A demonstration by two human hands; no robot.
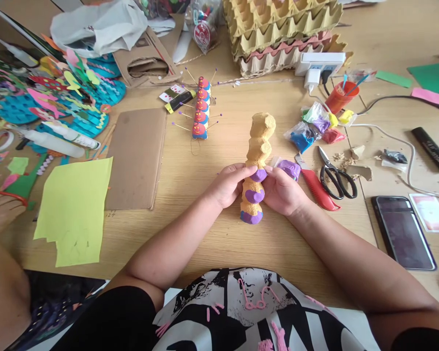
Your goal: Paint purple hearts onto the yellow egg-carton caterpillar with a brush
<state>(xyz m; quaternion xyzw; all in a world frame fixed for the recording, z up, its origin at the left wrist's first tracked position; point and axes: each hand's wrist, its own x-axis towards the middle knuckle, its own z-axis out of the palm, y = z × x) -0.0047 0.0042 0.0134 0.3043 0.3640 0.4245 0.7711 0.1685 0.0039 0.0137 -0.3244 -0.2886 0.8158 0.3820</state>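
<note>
Between my two hands is a bumpy yellow egg-carton strip, held upright over the table. Purple clay covers parts of its lower bumps, with a little blue at the bottom one. My left hand grips the strip's left side, its thumb on the third bump's purple clay. On the right side my right hand is closed round the edge, thumb and finger pressing that same bump. A bag of purple clay lies just behind my right hand. Farther back stands a finished-looking red, blue and yellow caterpillar with several pins sticking out.
Right of my hands lie a red utility knife, black-handled scissors, clay bags and a phone. Stacked egg trays stand behind. Cardboard and yellow foam sheet lie left, near another person's hand.
</note>
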